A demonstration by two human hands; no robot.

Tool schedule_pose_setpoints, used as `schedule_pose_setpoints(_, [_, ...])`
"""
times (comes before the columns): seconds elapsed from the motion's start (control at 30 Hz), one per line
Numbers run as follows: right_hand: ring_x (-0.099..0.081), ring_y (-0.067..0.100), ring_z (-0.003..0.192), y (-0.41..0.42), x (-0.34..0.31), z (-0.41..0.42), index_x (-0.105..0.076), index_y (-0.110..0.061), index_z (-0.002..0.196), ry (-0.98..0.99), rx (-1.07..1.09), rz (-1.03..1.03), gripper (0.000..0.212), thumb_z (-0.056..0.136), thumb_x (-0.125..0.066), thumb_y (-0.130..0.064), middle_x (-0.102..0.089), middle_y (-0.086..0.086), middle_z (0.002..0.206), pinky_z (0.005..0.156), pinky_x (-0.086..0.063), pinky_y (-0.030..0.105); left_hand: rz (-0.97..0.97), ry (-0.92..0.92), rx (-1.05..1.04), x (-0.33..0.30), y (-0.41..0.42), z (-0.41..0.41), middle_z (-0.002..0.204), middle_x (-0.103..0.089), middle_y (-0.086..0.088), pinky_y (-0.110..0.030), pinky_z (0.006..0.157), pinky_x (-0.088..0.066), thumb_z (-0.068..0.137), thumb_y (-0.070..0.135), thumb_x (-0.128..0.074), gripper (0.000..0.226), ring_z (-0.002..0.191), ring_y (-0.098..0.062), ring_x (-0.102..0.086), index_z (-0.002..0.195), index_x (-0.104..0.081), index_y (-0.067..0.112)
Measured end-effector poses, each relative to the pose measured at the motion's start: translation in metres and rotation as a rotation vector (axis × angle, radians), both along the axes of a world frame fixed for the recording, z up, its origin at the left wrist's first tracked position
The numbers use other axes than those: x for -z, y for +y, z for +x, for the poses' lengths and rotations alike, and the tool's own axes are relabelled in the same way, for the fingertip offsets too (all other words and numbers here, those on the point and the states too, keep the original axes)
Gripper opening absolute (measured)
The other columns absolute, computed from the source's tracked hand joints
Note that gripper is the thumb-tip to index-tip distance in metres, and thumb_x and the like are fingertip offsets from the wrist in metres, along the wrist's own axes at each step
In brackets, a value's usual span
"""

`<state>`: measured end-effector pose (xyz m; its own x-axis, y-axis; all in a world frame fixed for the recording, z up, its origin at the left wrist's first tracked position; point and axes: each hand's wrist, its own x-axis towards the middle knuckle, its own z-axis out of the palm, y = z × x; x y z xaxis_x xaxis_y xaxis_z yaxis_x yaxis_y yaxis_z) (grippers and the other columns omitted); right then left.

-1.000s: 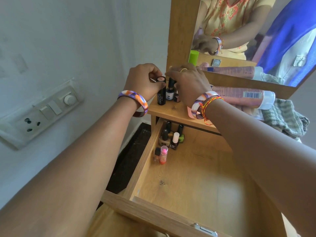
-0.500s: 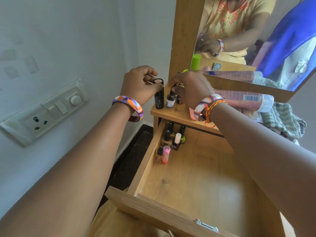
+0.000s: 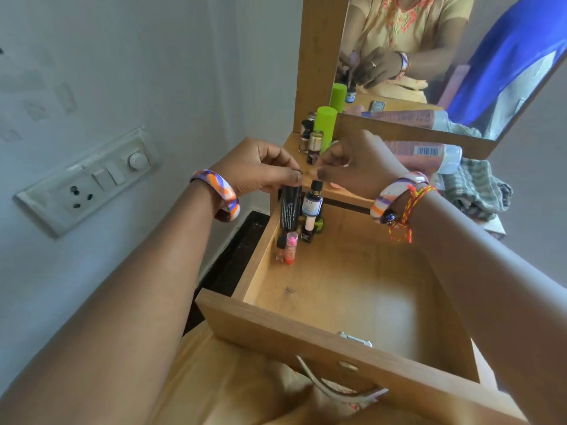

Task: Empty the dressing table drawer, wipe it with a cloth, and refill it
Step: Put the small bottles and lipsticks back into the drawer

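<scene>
The wooden drawer (image 3: 306, 329) stands pulled open below me. Several small nail polish bottles (image 3: 290, 250) stand in its far left corner. My left hand (image 3: 257, 168) grips a black tube (image 3: 290, 210) by its top and holds it upright over that corner. My right hand (image 3: 359, 167) pinches the cap of a small blue-labelled bottle (image 3: 312, 202) right beside the tube. More bottles (image 3: 314, 145) and a green cylinder (image 3: 326, 124) stand on the table top (image 3: 294, 144) behind my hands.
A mirror (image 3: 445, 56) rises behind the table top. A pink tube (image 3: 423, 153) lies against its base, and a striped green cloth (image 3: 475, 188) is bunched at the right. A switch panel (image 3: 89, 179) sits on the left wall. The drawer's metal handle (image 3: 337, 384) points toward me.
Both hands have lifted the black tube and the blue-labelled bottle off the table top and brought them down over the drawer's far left corner.
</scene>
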<state>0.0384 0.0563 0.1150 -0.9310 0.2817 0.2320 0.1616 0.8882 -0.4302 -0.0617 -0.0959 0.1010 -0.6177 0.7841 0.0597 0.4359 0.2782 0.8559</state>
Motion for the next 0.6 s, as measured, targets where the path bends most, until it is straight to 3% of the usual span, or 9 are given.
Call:
schedule_pose_setpoints(0.1, [-0.056,0.000,0.061,-0.006,0.014,0.018,-0.076,-0.012,0.088,-0.070,-0.029,-0.086,0.013,0.079,-0.071,-0.021,-0.069,-0.001,0.075,0.053,-0.038,0.003,-0.157,0.030,0.130,0.005,-0.006,0.008,0.075,-0.066,0.002,-0.016,0.061,-0.048,0.075,0.018,-0.075,0.011,0.065,-0.002,-0.058,0.084,-0.070,0.014])
schedule_pose_setpoints(0.27, [-0.057,0.005,0.076,-0.024,0.047,0.032,-0.075,-0.018,0.094,-0.218,-0.048,-0.092,0.014,0.081,-0.070,-0.020,-0.067,-0.003,0.083,0.055,-0.038,0.000,-0.412,0.185,0.176,0.024,-0.008,0.021,0.081,-0.068,0.003,-0.023,0.072,-0.047,0.072,0.017,-0.077,0.016,0.077,-0.010,-0.060,0.088,-0.073,0.013])
schedule_pose_setpoints(0.33, [-0.060,0.008,0.080,-0.031,0.062,0.034,-0.075,-0.018,0.096,-0.244,-0.072,-0.083,0.015,0.083,-0.068,-0.020,-0.070,-0.002,0.092,0.063,-0.042,0.005,-0.470,0.243,0.149,0.032,-0.009,0.025,0.084,-0.070,0.000,-0.030,0.076,-0.050,0.071,0.017,-0.078,0.015,0.082,-0.015,-0.063,0.085,-0.074,0.015])
schedule_pose_setpoints(0.47, [-0.064,0.017,0.090,-0.044,0.082,0.035,-0.074,-0.017,0.099,-0.255,-0.050,-0.117,0.017,0.084,-0.065,-0.015,-0.069,0.004,0.102,0.080,-0.052,0.023,-0.536,0.358,0.121,0.043,-0.008,0.031,0.082,-0.067,-0.001,-0.025,0.067,-0.046,0.070,0.015,-0.077,0.015,0.080,-0.018,-0.062,0.085,-0.073,0.014])
schedule_pose_setpoints(0.6, [-0.064,0.020,0.096,-0.053,0.092,0.030,-0.072,-0.015,0.103,-0.276,-0.040,-0.150,0.020,0.085,-0.065,-0.012,-0.069,0.006,0.106,0.087,-0.054,0.026,-0.591,0.404,0.115,0.051,-0.007,0.033,0.084,-0.062,-0.001,-0.023,0.064,-0.042,0.070,0.013,-0.077,0.020,0.077,-0.016,-0.058,0.088,-0.071,0.009])
